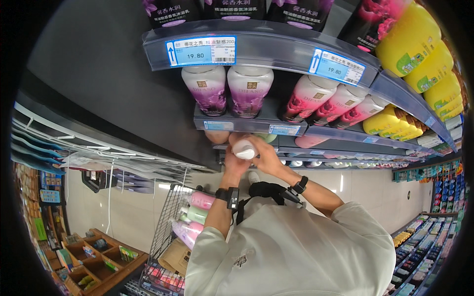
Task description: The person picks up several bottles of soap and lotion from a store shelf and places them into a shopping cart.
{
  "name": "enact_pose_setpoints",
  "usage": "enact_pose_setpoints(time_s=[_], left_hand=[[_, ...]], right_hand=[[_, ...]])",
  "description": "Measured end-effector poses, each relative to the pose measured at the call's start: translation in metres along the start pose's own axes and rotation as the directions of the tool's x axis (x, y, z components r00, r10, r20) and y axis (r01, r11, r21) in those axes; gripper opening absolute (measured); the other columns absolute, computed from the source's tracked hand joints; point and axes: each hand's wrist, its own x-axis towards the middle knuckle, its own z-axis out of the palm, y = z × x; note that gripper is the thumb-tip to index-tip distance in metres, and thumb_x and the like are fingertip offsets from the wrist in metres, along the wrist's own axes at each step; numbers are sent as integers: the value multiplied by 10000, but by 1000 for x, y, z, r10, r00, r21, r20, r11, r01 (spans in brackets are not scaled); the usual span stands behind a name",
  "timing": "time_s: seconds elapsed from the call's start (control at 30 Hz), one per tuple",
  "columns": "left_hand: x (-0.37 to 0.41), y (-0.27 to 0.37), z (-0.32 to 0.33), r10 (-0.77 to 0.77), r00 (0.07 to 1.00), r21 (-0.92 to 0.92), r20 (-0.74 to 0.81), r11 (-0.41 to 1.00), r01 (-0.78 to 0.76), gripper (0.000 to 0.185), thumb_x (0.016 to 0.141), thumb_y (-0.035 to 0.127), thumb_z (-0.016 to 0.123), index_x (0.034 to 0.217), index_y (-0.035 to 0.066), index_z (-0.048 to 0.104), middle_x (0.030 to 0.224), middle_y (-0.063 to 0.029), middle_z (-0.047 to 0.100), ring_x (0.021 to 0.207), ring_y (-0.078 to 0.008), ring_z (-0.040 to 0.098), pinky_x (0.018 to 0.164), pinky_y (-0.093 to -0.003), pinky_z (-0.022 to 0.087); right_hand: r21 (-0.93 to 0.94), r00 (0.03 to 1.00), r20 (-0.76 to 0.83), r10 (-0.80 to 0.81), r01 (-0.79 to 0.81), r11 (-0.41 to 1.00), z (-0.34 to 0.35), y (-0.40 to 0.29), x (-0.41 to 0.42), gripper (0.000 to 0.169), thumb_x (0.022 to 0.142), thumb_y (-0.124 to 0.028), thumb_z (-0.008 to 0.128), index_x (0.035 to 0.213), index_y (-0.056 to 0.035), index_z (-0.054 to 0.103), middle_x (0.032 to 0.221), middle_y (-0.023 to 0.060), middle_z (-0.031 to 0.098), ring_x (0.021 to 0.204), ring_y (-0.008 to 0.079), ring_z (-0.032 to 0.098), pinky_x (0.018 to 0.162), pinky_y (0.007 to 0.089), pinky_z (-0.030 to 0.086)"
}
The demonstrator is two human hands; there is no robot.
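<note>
Both my hands are around a bottle with a white pump top [245, 151], held upright just in front of a lower shelf. My left hand [234, 164] grips it from the left side, and my right hand [267, 157] touches it from the right with bent fingers. Right behind the bottle, pink and green bottles [267, 137] stand partly hidden on the shelf. Higher up are white-and-purple bottles [250, 90] and white-and-pink bottles [311, 98]. The held bottle's lower body is hidden from this angle.
A wire shopping cart [159, 225] at my left holds pink, green and purple pump bottles [196, 213] and a brown paper bag [175, 255]. A wooden divided display [100, 259] stands beyond it. The shelf edge [259, 46] juts out above my hands; a white wire rack [85, 137] is at left.
</note>
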Motion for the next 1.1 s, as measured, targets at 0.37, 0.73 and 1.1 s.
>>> enact_pose_setpoints(time_s=[0.37, 0.73, 1.1], left_hand=[[6, 6, 7, -60, 985, -48, -160, 997, 53, 362, 1038, 417, 418, 1231, 160, 585, 1162, -38, 627, 1009, -209, 587, 894, -389, 483], [17, 12, -34, -90, 962, 84, -259, 990, 115, 239, 1002, 282, 499, 1177, 135, 569, 1246, -118, 554, 1194, -257, 519, 1016, -407, 451], [-6, 11, -39, -100, 965, 136, -240, 981, 136, 337, 984, 234, 525, 1284, 80, 529, 1322, -156, 568, 1114, -273, 584, 957, -366, 491]], right_hand=[[-80, 994, 21, 109, -107, 991, 9, 25, 22, 590, 754, -61, 780, 1278, 16, 520, 1081, 211, 653, 1040, 400, 634, 864, 431, 518], [167, 917, 152, 370, -393, 904, 9, 24, 48, 341, 888, -37, 669, 1210, 22, 573, 931, 179, 700, 808, 227, 712, 632, 358, 572], [-151, 975, -20, 223, -224, 963, 19, 56, 44, 287, 866, -178, 690, 1070, 18, 641, 750, 192, 617, 625, 291, 581, 588, 421, 447]])
